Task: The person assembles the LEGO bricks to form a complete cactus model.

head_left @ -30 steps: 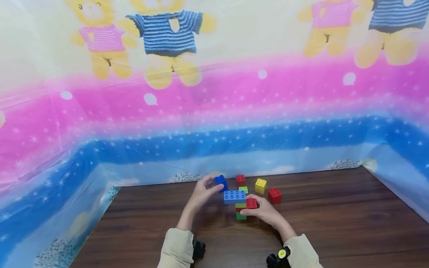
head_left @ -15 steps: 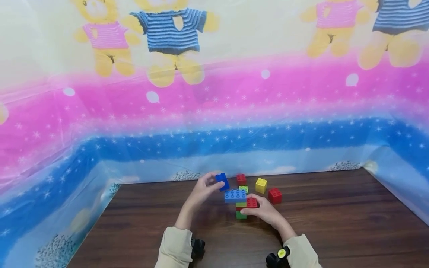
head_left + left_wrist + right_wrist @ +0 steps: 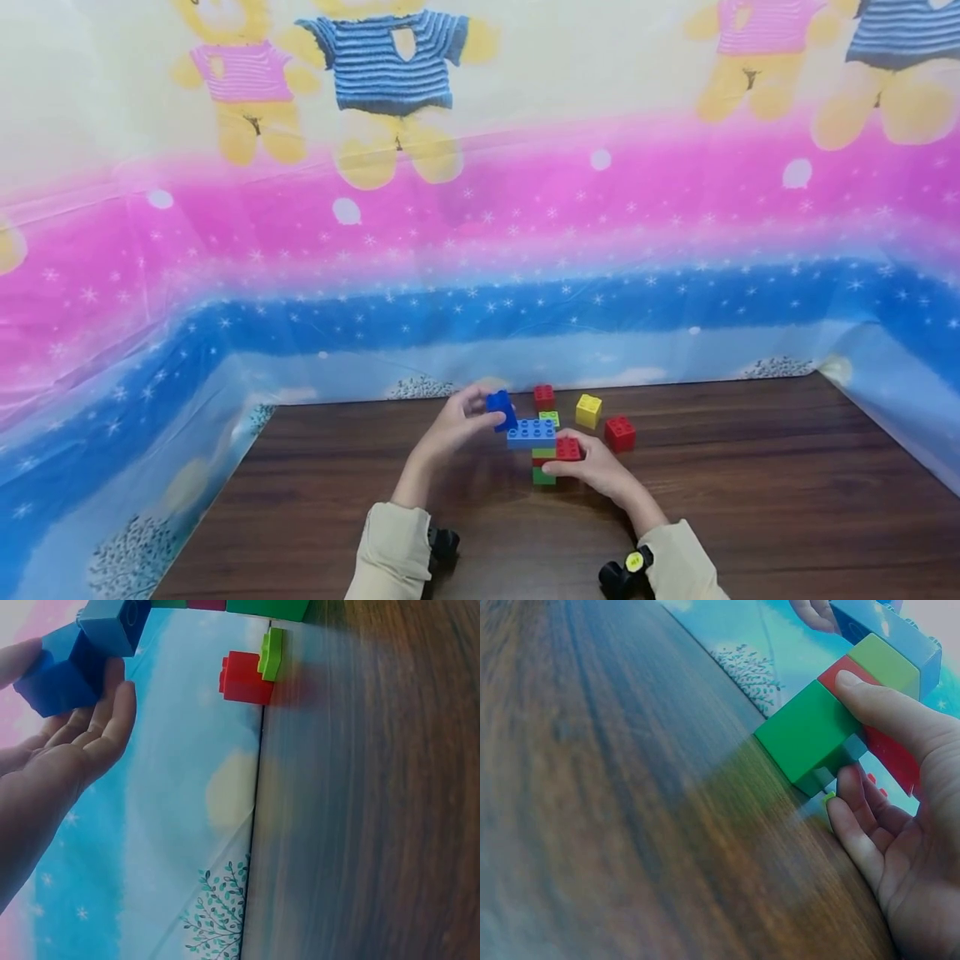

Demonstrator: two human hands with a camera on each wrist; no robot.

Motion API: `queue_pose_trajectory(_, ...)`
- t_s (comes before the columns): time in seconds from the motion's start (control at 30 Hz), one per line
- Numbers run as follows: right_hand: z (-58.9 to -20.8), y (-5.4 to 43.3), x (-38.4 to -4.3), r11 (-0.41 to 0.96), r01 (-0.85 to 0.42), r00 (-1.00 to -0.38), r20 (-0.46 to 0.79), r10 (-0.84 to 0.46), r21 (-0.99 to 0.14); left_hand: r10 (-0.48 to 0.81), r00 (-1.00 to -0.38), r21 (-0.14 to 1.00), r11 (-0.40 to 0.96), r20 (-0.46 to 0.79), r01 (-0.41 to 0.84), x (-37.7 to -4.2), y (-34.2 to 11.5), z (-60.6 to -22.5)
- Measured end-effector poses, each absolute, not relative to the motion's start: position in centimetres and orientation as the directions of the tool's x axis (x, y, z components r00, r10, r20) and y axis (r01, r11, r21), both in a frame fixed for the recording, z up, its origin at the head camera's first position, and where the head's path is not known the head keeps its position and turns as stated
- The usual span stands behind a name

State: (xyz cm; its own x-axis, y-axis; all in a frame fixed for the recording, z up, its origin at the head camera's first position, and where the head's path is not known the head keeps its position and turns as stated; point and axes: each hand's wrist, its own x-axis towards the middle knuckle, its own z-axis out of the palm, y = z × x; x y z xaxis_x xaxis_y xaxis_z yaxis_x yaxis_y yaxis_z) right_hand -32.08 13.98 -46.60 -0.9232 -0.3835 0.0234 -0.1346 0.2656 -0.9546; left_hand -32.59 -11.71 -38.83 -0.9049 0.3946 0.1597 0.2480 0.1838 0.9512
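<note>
My left hand (image 3: 456, 429) pinches a dark blue building brick (image 3: 498, 407) between thumb and fingers, held tilted at the left end of a studded light blue brick (image 3: 532, 433). In the left wrist view the dark blue brick (image 3: 64, 673) overlaps the light blue one. That long brick tops a stack with a yellow-green brick (image 3: 885, 664), a red brick (image 3: 567, 449) sticking out to the right, and a green brick (image 3: 544, 476) at the bottom. My right hand (image 3: 596, 468) grips the stack at the red brick, its thumb lying across the red side in the right wrist view.
Behind the stack a loose red brick (image 3: 543, 397) and a lime green piece (image 3: 550, 417) lie on the wooden table (image 3: 750, 475). Farther right are a yellow brick (image 3: 588, 411) and another red brick (image 3: 620, 433). A printed cloth (image 3: 480, 292) hangs along the table's back edge.
The dark blue brick, tilted in my left hand, has come down closer to the end of the light blue brick. My right hand keeps its grip on the stack. The head view has shifted slightly.
</note>
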Motion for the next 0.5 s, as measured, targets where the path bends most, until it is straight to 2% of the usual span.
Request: queue_pose_trajectory(0.5, -46.9, 13.89, -32.37, 0.257, -0.119, -0.921, 0.011, -0.388, -0.959, 0.468, -0.857, 0.946, 0.119, 0.215, 0.302, -32.47, -11.79, -38.66)
